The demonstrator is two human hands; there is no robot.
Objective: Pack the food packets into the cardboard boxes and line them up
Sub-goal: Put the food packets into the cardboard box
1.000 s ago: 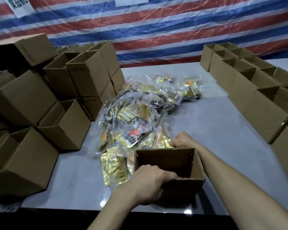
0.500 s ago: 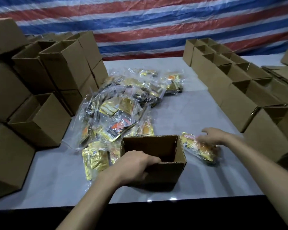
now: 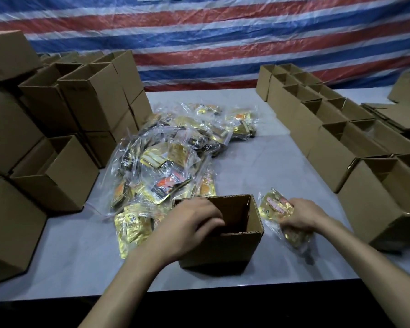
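Observation:
An open cardboard box (image 3: 225, 247) stands near the table's front edge. My left hand (image 3: 187, 223) grips its near-left rim, fingers curled over the edge into the box. Just right of the box, my right hand (image 3: 303, 215) holds a clear bag of gold food packets (image 3: 273, 205) that rests on the table. A big heap of similar food packets (image 3: 173, 157) in clear bags lies behind and left of the box.
Stacked open cardboard boxes (image 3: 64, 166) fill the left side. A double row of open boxes (image 3: 336, 138) runs along the right edge toward the back. Flat cardboard (image 3: 398, 114) lies far right. A striped tarp hangs behind the grey table (image 3: 258, 162).
My right hand pulled one bag of packets out of the heap, slid it to the right of the box and closed round it. The left hand stayed on the box rim.

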